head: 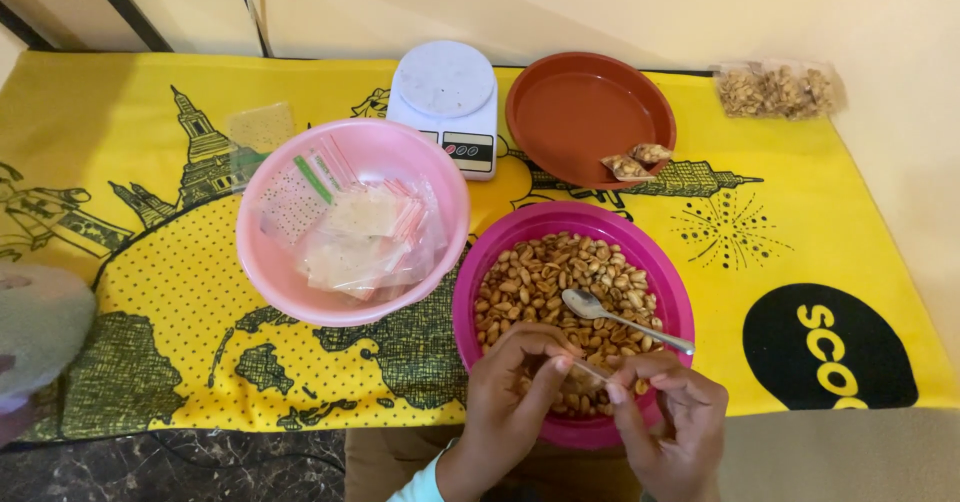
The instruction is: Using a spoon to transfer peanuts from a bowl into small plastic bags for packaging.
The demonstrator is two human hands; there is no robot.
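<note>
A pink bowl [352,222] of empty plastic bags sits left of a magenta bowl [572,312] of peanuts with a spoon [620,317]. Over its near edge, the left hand [510,392] and right hand [670,417] pinch a small clear bag [590,370] between fingertips.

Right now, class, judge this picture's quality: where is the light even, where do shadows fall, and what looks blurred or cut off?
Head view: light is soft and even across the yellow cloth; the pink bowl casts a faint shadow at its near rim; the spoon shows a small glint; the grey object at the left edge is blurred and cropped; both the left hand and the right hand look sharp.
</note>
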